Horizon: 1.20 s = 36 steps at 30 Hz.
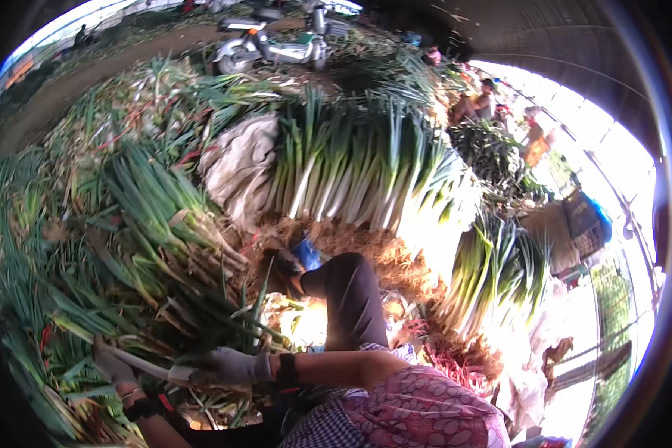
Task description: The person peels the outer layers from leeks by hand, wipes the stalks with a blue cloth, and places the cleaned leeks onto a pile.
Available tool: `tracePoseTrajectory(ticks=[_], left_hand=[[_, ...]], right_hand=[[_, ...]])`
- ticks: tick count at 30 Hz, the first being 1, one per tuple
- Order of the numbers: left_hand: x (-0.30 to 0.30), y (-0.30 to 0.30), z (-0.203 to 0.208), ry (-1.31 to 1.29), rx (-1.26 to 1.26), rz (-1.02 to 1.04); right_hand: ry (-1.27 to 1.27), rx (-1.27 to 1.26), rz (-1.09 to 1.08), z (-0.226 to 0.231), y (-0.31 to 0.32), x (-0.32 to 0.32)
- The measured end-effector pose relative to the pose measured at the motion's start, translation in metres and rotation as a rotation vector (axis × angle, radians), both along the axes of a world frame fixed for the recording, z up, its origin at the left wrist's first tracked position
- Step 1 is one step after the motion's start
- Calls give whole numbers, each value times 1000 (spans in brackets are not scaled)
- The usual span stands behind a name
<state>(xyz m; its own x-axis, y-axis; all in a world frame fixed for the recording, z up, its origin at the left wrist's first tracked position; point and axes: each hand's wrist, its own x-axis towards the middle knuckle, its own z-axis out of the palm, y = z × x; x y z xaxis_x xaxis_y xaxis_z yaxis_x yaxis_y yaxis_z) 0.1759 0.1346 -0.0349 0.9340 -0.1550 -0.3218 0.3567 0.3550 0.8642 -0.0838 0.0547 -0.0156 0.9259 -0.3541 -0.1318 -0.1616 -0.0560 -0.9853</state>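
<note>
One long green onion [148, 364] with a white stalk lies between my two hands at the lower left. My left hand [114, 367], in a grey glove, is closed around it toward the leafy side. Farther right, my right hand [235, 366], gloved too, has its fingers wrapped round the stalk's other part; the end inside it is hidden. Just beyond my hands is a loose heap of green onions [179, 306] with dark leaves. Behind that rests a thick pile of untrimmed green onions [160, 213], brownish at the root ends.
Cleaned green onions [358, 160] stand in a long row ahead, with another bunch [493, 269] to the right. A crumpled pale sack [239, 164] separates the piles. Red ties [455, 369] lie by my leg. A white scooter [276, 48] and other people [478, 104] are farther back.
</note>
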Motion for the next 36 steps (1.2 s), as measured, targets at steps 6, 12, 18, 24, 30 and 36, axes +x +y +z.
tracePoseTrajectory(ticks=[6, 12, 18, 24, 30, 36], left_hand=[[50, 0, -24, 13, 83, -11], [76, 11, -60, -10, 88, -202], [52, -2, -40, 48, -66, -174], [-5, -16, -6, 18, -199, -99], [22, 19, -95, 151, -239, -295], [-32, -69, -51, 164, -87, -133]], right_hand=[[159, -111, 18, 75, -15, -44], [112, -480, 195, 10, -60, -67], [-292, -292, 22, 8, -37, 2], [-122, 391, 233, -6, -14, 31], [-236, 803, 64, -22, 12, 84], [-9, 511, -112, 1, -20, 26]])
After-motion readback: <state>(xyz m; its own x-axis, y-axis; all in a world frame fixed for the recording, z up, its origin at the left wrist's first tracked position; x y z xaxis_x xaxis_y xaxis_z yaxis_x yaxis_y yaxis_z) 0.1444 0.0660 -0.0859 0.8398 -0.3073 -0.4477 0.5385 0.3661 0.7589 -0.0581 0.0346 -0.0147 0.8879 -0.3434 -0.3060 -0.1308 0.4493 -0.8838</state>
